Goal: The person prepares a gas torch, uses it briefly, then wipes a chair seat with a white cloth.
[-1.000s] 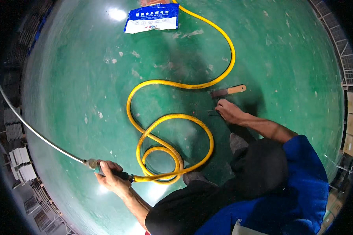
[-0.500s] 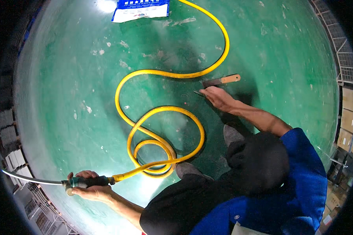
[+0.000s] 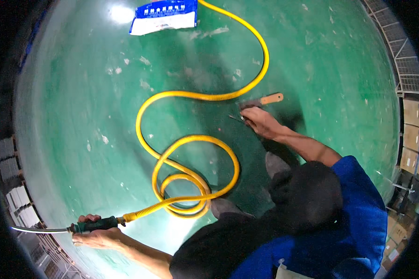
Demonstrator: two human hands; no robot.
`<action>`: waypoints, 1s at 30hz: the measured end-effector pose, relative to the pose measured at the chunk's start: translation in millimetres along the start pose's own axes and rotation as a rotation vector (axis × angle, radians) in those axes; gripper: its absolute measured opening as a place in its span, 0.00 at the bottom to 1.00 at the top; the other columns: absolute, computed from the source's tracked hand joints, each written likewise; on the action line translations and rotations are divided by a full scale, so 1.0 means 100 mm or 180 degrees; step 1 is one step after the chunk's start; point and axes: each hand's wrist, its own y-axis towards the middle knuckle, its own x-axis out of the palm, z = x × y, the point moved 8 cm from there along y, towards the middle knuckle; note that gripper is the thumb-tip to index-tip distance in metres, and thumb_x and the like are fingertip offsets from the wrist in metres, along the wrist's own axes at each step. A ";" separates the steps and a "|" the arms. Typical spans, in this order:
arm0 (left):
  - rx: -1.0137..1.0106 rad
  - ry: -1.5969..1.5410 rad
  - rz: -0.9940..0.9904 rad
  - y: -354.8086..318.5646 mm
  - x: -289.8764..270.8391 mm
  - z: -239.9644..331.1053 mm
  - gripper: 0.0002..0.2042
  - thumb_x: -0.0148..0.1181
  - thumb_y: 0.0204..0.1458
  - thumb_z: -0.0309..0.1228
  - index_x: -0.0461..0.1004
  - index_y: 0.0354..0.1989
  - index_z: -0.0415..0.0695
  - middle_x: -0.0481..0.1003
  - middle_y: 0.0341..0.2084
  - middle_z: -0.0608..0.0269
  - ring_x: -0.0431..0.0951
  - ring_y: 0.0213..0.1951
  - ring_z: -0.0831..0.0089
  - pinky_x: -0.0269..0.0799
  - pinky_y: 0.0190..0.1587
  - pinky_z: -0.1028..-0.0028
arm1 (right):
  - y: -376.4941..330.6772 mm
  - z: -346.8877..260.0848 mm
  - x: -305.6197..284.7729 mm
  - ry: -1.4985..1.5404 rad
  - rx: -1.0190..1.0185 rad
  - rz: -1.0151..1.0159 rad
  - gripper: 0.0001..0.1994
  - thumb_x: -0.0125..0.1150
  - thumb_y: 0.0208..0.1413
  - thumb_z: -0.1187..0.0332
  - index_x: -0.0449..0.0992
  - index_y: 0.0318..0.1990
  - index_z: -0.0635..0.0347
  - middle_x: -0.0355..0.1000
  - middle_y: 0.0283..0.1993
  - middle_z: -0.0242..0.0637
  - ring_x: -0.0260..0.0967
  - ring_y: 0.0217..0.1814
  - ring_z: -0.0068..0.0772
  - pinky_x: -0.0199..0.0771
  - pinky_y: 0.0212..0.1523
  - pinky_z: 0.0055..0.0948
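My left hand [image 3: 99,238] is wrapped around a dark green and black handle [image 3: 106,224]. From the handle's left end runs a thin, bent metal tube [image 3: 42,230]; its right end joins a yellow corrugated hose [image 3: 146,211]. My right hand [image 3: 261,122] is low over the floor, fingers pinched on a thin, dark, pointed tool [image 3: 236,118] whose kind I cannot make out. Just beyond those fingers lies a scraper with a wooden handle [image 3: 271,98], its dark blade partly hidden by the hand.
The hose loops in coils near my shoes and winds away across the green floor [image 3: 102,102]. At the far edge lies a blue and white plastic package [image 3: 165,21]. Cardboard boxes [image 3: 411,135] are stacked at the right; white stacked goods [image 3: 21,200] stand at the left.
The view has shifted slightly, with the package showing more. The left hand and handle sit a little lower in the picture. The right hand keeps its pinch close to the scraper.
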 end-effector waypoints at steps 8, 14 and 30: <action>0.0110 -0.0106 0.0066 0.70 0.00 0.33 0.26 0.30 0.65 0.52 0.65 0.44 0.40 0.72 0.32 0.58 0.70 0.25 0.76 0.67 0.20 0.80 | 0.97 -0.83 -0.49 -0.0747 -0.0437 -0.1365 0.12 0.55 0.50 0.72 0.72 0.43 0.64 0.68 0.47 0.48 0.69 0.50 0.53 0.72 0.47 0.45; 0.0312 0.0203 0.0136 0.94 -0.20 1.11 0.29 0.37 0.60 0.60 0.61 0.54 0.47 0.72 0.38 0.55 0.69 0.22 0.76 0.65 0.19 0.82 | 1.19 -1.61 -1.09 -0.0424 -0.0410 -0.1477 0.10 0.54 0.52 0.68 0.73 0.38 0.65 0.73 0.40 0.53 0.72 0.44 0.56 0.74 0.44 0.47; -0.0787 0.0567 0.0278 1.20 -1.39 3.06 0.21 0.39 0.61 0.47 0.64 0.48 0.41 0.70 0.26 0.57 0.68 0.20 0.72 0.66 0.22 0.75 | -3.08 -1.83 -2.81 0.0092 0.3062 -0.2427 0.07 0.59 0.54 0.68 0.79 0.30 0.62 0.76 0.28 0.42 0.75 0.23 0.29 0.77 0.25 0.32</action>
